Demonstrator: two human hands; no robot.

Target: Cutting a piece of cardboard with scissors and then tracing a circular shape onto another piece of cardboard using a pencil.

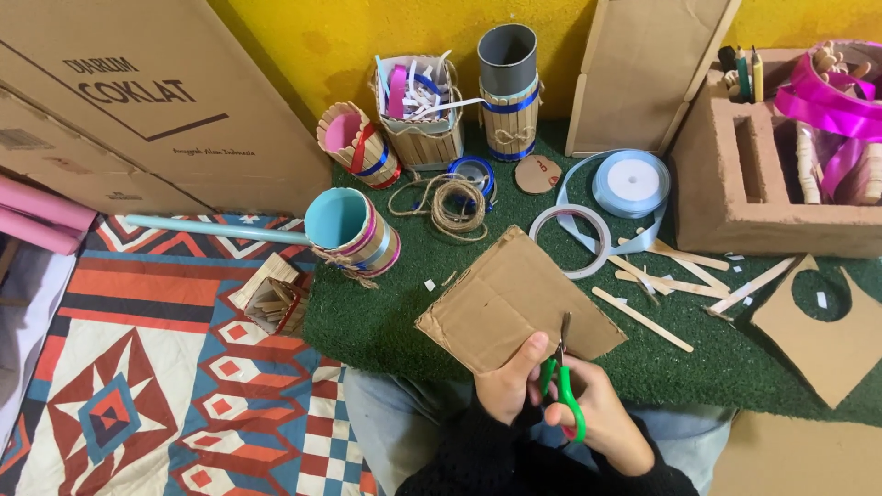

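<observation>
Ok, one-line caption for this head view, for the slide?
Left hand steadies a cardboard sheet while the right hand cuts it with green-handled scissors over a green mat.

Bare green mat [386,321] lies open left of my cardboard sheet [514,298], while loose wooden sticks [643,319] and tape ring [570,241] crowd my right side, and the twine coil [455,202] and stick-clad cups [354,230] block the way ahead.

Soft, even indoor light falls from above; colours stay bright, shadows faint beneath the craft pieces on the green mat [386,321]. Focus holds sharp, with slight wide-angle bending at the edges.
</observation>
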